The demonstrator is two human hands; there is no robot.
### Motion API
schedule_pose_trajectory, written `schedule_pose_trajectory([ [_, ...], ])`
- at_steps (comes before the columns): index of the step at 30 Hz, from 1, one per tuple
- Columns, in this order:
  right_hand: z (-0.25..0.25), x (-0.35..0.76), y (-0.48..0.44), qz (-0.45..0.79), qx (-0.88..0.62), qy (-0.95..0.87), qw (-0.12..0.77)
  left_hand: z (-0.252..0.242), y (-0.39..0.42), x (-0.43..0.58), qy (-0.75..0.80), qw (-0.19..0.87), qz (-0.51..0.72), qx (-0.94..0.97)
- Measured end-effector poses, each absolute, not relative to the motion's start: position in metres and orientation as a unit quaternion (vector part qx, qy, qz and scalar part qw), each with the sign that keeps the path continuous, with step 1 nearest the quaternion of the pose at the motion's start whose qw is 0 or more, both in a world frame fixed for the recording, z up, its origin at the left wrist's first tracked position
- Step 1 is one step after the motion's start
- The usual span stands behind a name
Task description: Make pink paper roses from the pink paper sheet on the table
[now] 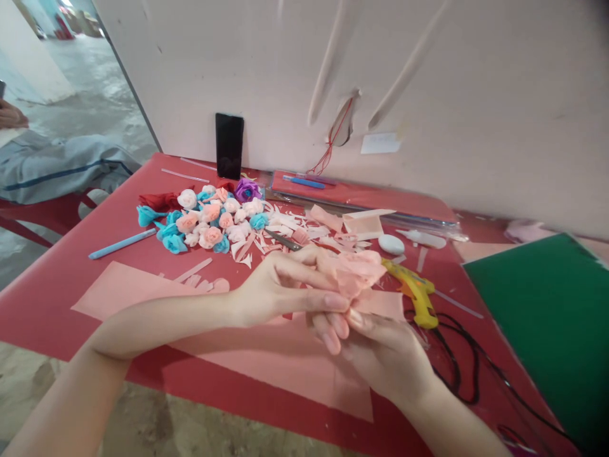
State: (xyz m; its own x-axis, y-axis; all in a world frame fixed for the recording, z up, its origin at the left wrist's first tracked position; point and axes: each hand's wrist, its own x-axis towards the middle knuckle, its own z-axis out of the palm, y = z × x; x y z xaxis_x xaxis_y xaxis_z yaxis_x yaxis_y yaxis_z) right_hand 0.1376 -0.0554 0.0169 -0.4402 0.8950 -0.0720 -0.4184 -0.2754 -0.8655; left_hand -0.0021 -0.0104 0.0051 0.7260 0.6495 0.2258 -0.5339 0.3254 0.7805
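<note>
- White panel [476, 127] backs the whole setup; red wires [333, 141] hang out of a hole in it.
- Table [42, 320], red top, against the panel.
- Seated person's leg [61, 166], grey trousers, off past the table's left side.
- Green board [537, 330] at the table's right end.
- Big pink sheet [295, 368] along the near edge, under the hands; smaller pink piece [124, 289] to its left.
- Cluster of paper flowers [209, 219], left of centre: pink, white, blue, one purple.
- Left hand [285, 285]: thumb and fingers pinching the base of the pink flower, from the left.
- Right hand [387, 362]: thumb and fingers pinching at the same base, fingertips against the left's.
- Yellow glue gun [419, 295] just right of the hands, black cord [476, 374] trailing off it.
- Phone [229, 146] upright against the panel, screen dark.
- Pink flower [359, 273]: in both hands, above the table, petals up.
- White bottle [425, 238] and white oval [391, 244] behind the glue gun.
- Blue pen [304, 183] at the back.
</note>
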Motion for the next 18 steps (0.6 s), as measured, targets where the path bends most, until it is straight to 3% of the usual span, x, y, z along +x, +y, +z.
schedule_pose_trajectory([
  [3,0.0128,0.1396,-0.0586,0.684,-0.320,-0.457,0.469,0.0060,-0.0108,-0.0010,0.098,0.780,0.408,0.464],
  [9,0.0110,0.1414,-0.0650,0.429,-0.400,-0.577,0.569,0.0065,-0.0083,0.0000,0.146,0.612,0.535,0.564],
  [12,0.0117,0.1412,-0.0649,0.379,-0.415,-0.561,0.607,0.0053,-0.0079,-0.0005,0.122,0.587,0.533,0.597],
  [18,0.0134,0.1415,-0.0629,0.315,-0.474,-0.563,0.600,0.0042,-0.0086,0.0020,0.153,0.525,0.555,0.627],
])
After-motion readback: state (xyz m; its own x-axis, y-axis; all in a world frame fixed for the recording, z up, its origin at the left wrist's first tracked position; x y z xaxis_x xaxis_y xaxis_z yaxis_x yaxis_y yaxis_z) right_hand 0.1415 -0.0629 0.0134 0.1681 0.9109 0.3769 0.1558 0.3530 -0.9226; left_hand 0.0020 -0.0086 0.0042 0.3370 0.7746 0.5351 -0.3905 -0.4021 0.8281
